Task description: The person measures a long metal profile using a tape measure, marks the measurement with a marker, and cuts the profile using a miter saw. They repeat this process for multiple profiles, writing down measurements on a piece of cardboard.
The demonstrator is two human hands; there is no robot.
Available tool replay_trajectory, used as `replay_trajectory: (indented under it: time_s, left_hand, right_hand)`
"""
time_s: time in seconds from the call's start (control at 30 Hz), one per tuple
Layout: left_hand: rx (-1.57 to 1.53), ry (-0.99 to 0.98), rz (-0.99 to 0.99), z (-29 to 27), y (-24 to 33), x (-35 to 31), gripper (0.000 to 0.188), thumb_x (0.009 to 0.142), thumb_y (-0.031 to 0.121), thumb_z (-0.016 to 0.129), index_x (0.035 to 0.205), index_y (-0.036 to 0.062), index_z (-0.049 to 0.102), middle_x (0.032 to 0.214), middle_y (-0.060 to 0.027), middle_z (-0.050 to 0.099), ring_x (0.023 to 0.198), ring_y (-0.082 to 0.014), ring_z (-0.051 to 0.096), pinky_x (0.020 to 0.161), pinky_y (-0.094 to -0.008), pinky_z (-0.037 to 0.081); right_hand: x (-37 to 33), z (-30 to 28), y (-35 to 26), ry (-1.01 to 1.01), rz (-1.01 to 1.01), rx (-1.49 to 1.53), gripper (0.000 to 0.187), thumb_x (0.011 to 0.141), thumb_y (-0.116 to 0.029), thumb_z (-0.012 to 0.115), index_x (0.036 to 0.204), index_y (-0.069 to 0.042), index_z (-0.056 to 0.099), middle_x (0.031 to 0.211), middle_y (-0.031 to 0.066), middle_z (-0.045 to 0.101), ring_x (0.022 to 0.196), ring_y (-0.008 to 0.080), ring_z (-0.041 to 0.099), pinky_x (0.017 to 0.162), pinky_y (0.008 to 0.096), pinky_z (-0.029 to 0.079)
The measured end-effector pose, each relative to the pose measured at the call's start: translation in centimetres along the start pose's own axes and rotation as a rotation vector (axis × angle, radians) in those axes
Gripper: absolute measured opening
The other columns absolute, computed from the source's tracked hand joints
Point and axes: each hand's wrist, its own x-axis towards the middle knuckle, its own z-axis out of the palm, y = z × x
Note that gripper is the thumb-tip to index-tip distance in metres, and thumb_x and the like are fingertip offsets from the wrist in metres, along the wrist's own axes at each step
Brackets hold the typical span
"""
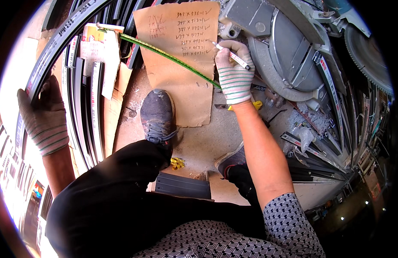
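My left hand (45,122), in a striped knit glove, is closed round a long dark profile strip (58,48) that curves up along the left side of the view. My right hand (236,77), gloved alike, grips a slim white marker pen (238,60). The pen's tip points up-left, over the right edge of a brown cardboard sheet (182,99) covered in handwritten lines; whether it touches is unclear. A green-yellow tape measure blade (169,56) slants across the sheet and runs to my right hand, where its end is hidden.
A miter saw (289,51) with a round toothed blade (367,56) stands at upper right. Dark strips (95,107) lie beside my left hand, over cardboard. Offcuts and a crumpled plastic bag (303,137) litter the right. My shoe (157,112) rests beside the sheet.
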Motion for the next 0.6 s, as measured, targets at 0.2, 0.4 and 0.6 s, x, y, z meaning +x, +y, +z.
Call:
replay_trajectory:
  time_s: [0.2,0.4,0.6]
  left_hand:
    - [0.017,-0.005,0.033,0.4,-0.5,-0.2,0.046,0.105,0.035,0.058,0.107,-0.0111,0.064,0.100,-0.0246,0.072,0.101,-0.0337,0.071,0.107,-0.0444,0.055]
    - [0.002,-0.015,-0.017,0.7,-1.3,-1.0,0.046,0.106,0.038,0.057,0.108,-0.0076,0.065,0.099,-0.0195,0.074,0.095,-0.0294,0.072,0.104,-0.0428,0.056]
    - [-0.070,-0.141,-0.120,1.3,-4.7,-2.8,0.044,0.103,0.038,0.062,0.114,-0.0045,0.061,0.107,-0.0162,0.072,0.087,-0.0238,0.067,0.094,-0.0375,0.058]
  right_hand:
    - [-0.3,0.2,0.5,0.075,-0.045,-0.034,0.015,0.096,-0.004,0.063,0.111,-0.004,0.065,0.095,0.0027,0.068,0.083,0.0086,0.063,0.078,0.0276,0.055]
    - [-1.3,-0.2,-1.2,0.075,-0.045,0.100,0.016,0.098,-0.008,0.063,0.113,-0.003,0.064,0.096,0.0020,0.066,0.083,0.0089,0.061,0.078,0.0270,0.054]
    - [-3.9,-1.9,-4.5,0.098,-0.106,0.110,0.022,0.101,-0.016,0.067,0.117,-0.003,0.062,0.099,0.0047,0.067,0.087,0.0097,0.062,0.080,0.0265,0.053]
